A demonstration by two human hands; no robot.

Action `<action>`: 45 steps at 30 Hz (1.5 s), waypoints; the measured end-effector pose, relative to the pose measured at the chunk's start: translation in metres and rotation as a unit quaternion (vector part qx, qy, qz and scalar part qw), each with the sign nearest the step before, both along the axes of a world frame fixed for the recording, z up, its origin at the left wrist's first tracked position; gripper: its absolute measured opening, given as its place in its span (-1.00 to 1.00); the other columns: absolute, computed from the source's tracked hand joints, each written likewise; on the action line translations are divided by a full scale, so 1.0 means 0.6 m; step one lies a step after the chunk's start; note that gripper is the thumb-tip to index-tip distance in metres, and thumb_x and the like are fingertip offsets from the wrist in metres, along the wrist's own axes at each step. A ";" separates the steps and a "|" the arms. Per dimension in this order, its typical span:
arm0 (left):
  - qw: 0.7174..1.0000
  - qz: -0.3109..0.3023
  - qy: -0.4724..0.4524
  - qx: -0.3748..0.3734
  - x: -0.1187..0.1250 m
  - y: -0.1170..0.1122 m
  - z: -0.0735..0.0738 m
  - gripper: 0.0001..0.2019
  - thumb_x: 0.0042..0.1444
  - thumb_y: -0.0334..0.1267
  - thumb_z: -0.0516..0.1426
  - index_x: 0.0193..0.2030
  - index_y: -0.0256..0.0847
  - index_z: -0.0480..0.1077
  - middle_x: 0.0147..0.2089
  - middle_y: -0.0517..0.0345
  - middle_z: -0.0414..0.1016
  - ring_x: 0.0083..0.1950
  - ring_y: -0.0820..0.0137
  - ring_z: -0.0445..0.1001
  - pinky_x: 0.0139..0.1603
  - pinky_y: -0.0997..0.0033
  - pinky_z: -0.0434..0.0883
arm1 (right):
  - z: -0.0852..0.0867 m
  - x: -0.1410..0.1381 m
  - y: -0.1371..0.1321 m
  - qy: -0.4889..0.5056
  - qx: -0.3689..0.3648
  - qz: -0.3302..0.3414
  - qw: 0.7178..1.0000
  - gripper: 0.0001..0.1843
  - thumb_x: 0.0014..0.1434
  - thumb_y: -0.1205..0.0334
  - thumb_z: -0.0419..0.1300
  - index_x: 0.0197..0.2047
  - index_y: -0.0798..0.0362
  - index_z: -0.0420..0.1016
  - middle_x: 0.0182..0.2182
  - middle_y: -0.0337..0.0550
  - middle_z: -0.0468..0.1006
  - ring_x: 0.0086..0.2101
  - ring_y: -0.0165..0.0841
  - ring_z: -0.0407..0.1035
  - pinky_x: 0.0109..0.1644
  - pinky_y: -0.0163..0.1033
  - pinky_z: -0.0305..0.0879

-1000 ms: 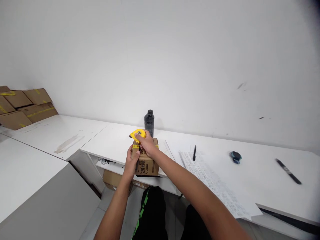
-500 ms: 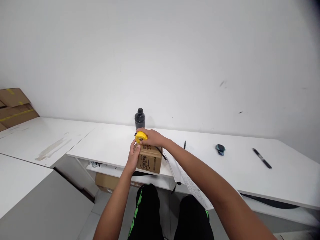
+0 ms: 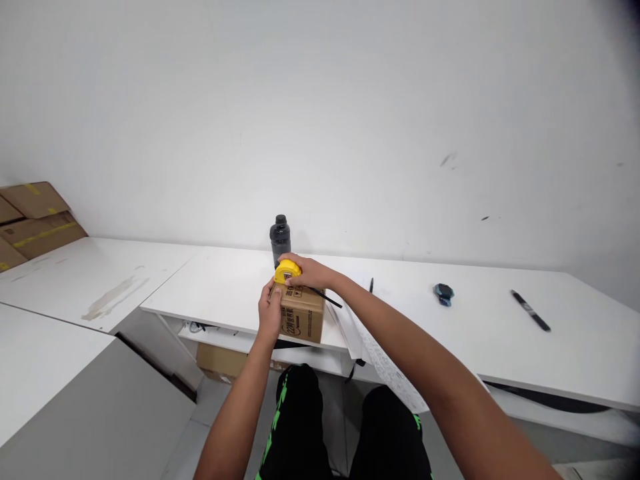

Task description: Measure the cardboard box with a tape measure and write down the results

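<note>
A small brown cardboard box (image 3: 303, 323) with dark printing sits at the front edge of the white table. My left hand (image 3: 271, 313) is closed around its left side, the thumb near the top edge. My right hand (image 3: 314, 273) grips a yellow tape measure (image 3: 287, 271) just above the far left part of the box top. A black wrist strap (image 3: 327, 297) trails from the tape measure across the box to the right. Whether any blade is pulled out is hidden by my fingers. Just behind the tape measure stands a dark bottle (image 3: 281, 237) with a black cap.
Written paper sheets (image 3: 387, 367) hang over the table edge under my right forearm, a pen (image 3: 371, 285) beyond them. A dark watch-like object (image 3: 443, 293) and a black marker (image 3: 530, 310) lie farther right. Cardboard boxes (image 3: 43, 217) are stacked at far left. A shelf (image 3: 225, 339) runs below the tabletop.
The tape measure has turned and shifted slightly right in my right hand. Its strap has swung out past the box's right edge. My left hand still holds the box, and the view has shifted slightly.
</note>
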State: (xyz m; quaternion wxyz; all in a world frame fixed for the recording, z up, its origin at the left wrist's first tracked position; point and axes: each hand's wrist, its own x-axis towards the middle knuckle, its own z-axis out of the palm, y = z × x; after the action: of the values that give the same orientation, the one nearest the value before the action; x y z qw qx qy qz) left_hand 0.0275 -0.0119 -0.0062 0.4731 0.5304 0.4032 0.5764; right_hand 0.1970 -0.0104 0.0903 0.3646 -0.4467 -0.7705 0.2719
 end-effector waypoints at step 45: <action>0.999 0.035 -0.015 -0.007 0.008 -0.013 0.016 -0.63 0.11 -0.16 0.12 0.06 -0.19 0.36 0.06 0.03 0.46 0.04 0.28 0.43 0.04 0.31 0.35 | -0.012 0.001 0.000 -0.004 0.005 0.034 0.999 -0.30 0.01 0.26 0.22 0.24 -0.12 0.18 0.03 -0.18 0.41 -0.06 -0.23 0.33 0.05 -0.09 0.22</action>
State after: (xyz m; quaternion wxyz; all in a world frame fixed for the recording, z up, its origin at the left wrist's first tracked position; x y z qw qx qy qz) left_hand 0.0324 -0.0197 0.0035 0.4619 0.5039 0.4185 0.5980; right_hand 0.1974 -0.0102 0.0831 0.3543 -0.4195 -0.7879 0.2786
